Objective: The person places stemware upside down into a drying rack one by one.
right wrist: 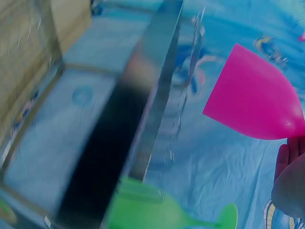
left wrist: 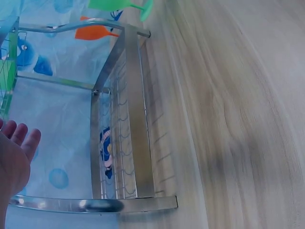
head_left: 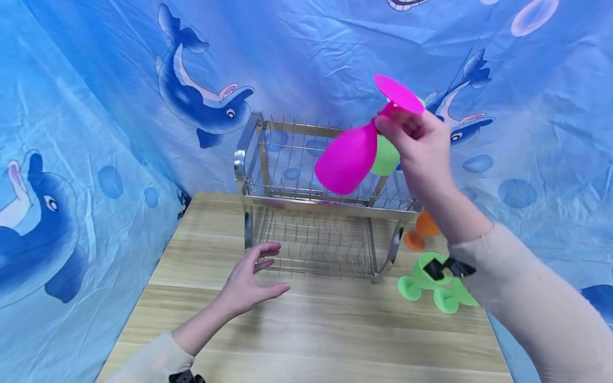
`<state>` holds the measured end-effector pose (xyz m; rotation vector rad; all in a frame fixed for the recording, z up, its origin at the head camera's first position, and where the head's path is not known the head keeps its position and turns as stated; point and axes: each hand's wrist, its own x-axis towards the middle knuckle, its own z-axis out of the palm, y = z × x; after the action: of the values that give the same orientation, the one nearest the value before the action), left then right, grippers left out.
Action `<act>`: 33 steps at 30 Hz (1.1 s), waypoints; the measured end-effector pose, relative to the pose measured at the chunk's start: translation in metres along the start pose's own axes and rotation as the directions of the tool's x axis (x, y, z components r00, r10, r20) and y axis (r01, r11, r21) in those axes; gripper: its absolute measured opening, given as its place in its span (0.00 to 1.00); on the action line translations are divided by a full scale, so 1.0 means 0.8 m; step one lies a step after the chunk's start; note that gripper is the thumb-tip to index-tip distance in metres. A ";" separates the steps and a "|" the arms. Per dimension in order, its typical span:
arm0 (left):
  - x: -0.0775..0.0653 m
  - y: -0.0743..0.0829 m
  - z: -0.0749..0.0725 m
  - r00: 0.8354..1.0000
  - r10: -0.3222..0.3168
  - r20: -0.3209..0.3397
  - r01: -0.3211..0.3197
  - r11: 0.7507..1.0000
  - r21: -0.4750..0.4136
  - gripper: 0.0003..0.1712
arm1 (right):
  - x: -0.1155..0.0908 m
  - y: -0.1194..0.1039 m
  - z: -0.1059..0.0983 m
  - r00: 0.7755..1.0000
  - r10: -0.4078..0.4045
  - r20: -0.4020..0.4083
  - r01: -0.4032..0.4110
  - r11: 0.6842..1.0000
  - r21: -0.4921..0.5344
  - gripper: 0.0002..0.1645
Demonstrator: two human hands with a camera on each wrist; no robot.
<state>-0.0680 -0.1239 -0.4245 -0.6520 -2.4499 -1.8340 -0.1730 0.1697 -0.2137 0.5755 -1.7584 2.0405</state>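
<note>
Goblet of bright pink plastic [head_left: 346, 162], upside down and tilted, pinched at the stem between thumb and fingers of the right hand [head_left: 426, 146], apparently above the upper tier of a silver metal two-tier dish rack [head_left: 306, 206]. Left hand [head_left: 249, 282] with fingers loosely spread and holding nothing, near the front left of the lower tier. Likeliest trouble, by judgement: a knock against the light-green plastic goblet [head_left: 387, 158] at the right of the upper tier, from lowering too far to that side. Also possible: a snag of the pink rim on the front rail, given the tilt, or a swing of the bowl, from so narrow a hold. Beneath or beside the cream cloth sleeve [head_left: 517, 298], an orange plastic goblet [head_left: 427, 224] and two pale-green plastic goblets [head_left: 421, 281] on the wood-grain table [head_left: 306, 330]; at risk of rolling toward the right edge, from a dropped forearm. Cannot tell the gap under that sleeve. Best room for moving: upward, and along the left of the upper tier; tighter rightward and rearward, with blue dolphin-print cloth [head_left: 306, 64] behind the rack.
</note>
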 end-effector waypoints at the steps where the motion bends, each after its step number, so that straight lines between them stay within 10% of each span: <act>1: 0.000 0.000 0.000 1.000 -0.003 0.000 0.003 1.000 0.003 0.44 | 0.008 0.000 0.002 1.000 -0.001 0.000 0.001 1.000 -0.030 0.11; 15: -0.006 -0.030 -0.010 0.997 -0.054 -0.060 0.059 0.994 0.095 0.48 | 0.088 0.078 0.001 0.990 0.108 -0.089 -0.139 0.824 -0.550 0.16; 27: -0.012 -0.067 -0.024 0.992 -0.054 -0.117 0.084 0.959 0.270 0.51 | 0.096 0.109 0.022 0.996 0.081 -0.049 -0.089 0.642 -0.761 0.17; 33: -0.013 -0.070 -0.027 0.991 -0.041 -0.125 0.074 0.961 0.266 0.49 | 0.092 0.117 0.021 0.991 0.076 -0.113 -0.136 0.628 -0.766 0.16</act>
<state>-0.0824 -0.1601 -0.4717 -0.4458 -2.5956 -1.4647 -0.2841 0.1419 -0.2499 0.1110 -2.4095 1.1121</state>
